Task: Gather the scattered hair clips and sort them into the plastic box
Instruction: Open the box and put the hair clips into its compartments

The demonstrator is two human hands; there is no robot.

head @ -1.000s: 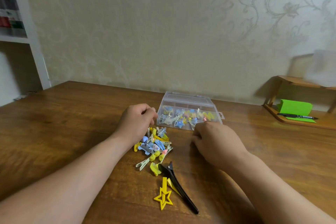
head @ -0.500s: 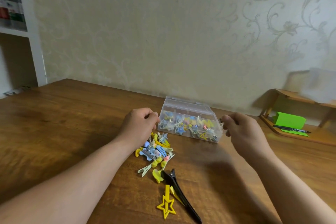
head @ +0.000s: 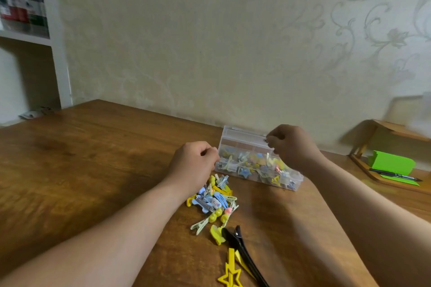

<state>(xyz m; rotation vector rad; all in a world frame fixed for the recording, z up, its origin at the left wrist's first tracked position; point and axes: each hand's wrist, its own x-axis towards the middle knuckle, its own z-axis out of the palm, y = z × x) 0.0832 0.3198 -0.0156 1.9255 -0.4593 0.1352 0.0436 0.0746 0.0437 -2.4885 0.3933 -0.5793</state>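
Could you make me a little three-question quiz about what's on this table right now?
1. True or false: the clear plastic box stands open.
2. Which hand lifts the lid: (a) left hand or (b) right hand?
3. Fill in: the long black clip lies beside a yellow ____-shaped clip.

Key: 1 true; 2 (b), its fingers pinch the lid while the left rests at the box's end, above the pile of clips; 3 star.
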